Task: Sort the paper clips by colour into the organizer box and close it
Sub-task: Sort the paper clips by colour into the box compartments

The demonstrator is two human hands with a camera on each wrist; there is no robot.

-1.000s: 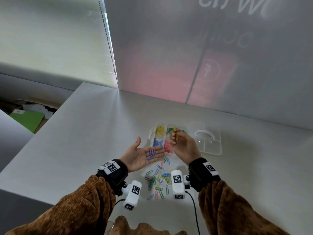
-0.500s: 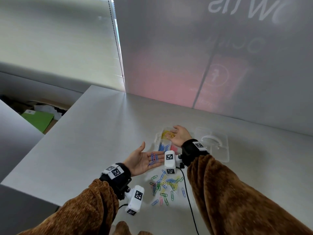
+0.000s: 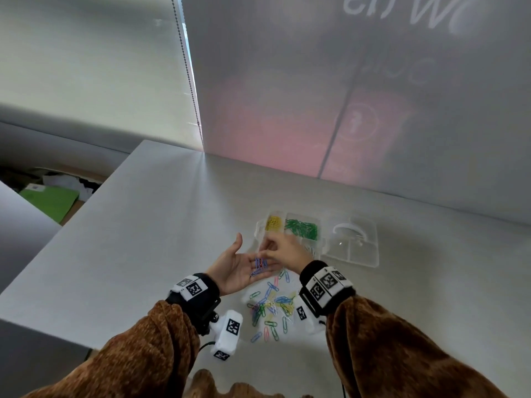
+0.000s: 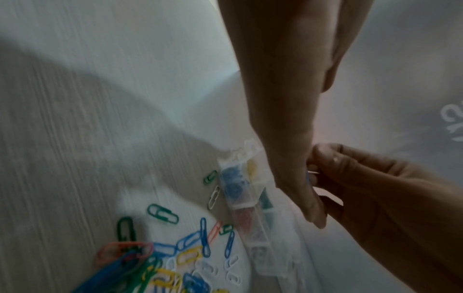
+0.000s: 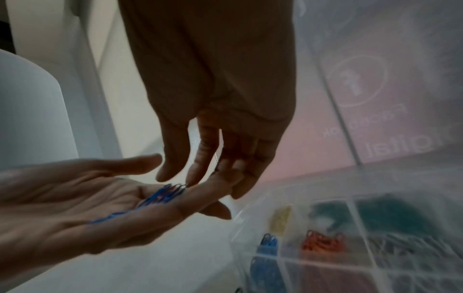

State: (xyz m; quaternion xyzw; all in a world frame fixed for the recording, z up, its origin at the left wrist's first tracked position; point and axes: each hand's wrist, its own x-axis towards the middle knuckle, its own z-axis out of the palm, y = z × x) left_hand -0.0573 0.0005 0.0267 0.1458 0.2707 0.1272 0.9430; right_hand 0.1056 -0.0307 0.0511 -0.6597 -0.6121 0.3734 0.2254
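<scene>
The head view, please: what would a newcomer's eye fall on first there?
The open left hand holds blue paper clips on its palm, and the right hand reaches into them. Nearer lies a loose multicoloured clip pile; beyond stands the clear organizer box, open, with yellow and green compartments.

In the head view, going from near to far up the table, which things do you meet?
Loose paper clips → left hand holding blue clips → yellow clips in the organizer box.

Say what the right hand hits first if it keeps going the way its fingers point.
Probably the blue paper clips lying on the open left hand. The right hand has its fingertips aimed at them, seemingly just above or touching; depth is unclear.
</scene>
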